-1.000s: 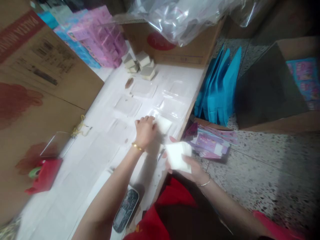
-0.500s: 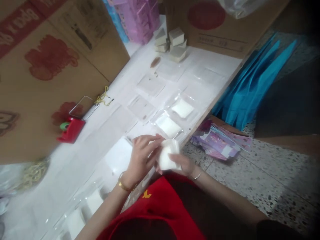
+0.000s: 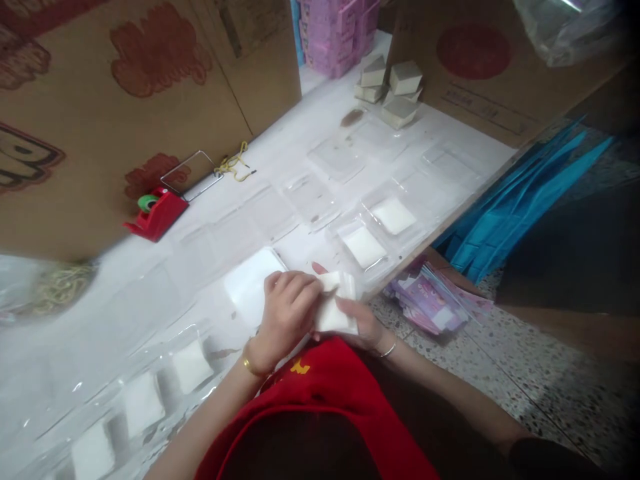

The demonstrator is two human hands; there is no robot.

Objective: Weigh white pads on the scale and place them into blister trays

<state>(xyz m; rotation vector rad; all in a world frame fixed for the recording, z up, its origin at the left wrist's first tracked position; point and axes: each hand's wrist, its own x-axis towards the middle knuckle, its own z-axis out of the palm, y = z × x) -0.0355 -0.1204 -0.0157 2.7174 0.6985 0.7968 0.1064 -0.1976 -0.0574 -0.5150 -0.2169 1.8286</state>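
Note:
Near the table edge, just above my lap, my right hand (image 3: 364, 323) holds a small stack of white square sheets (image 3: 335, 315), its thumb lying across the top. My left hand (image 3: 291, 303) has its fingers curled over the stack's left edge, gripping the sheets there; its fingertips are partly hidden. Beside my left hand lies a larger flat white pile (image 3: 250, 283) on the table. Beyond my hands, a clear plastic tray (image 3: 345, 230) contains white squares, one of them a white square (image 3: 394, 215). More white stacks (image 3: 193, 365) stand in clear trays at lower left.
A large cardboard box (image 3: 150, 120) stands at left, with a red tape dispenser (image 3: 163, 217) before it. Several clear trays (image 3: 270, 210) cover the white table. Small pale blocks (image 3: 400, 110) sit at the back. Blue bags (image 3: 500, 220) and purple packaging (image 3: 433, 297) lie beyond the right edge.
The camera view has turned, so the table and boxes appear farther right. My left hand's fingers have curled in over the stack's edge; my right hand keeps its hold.

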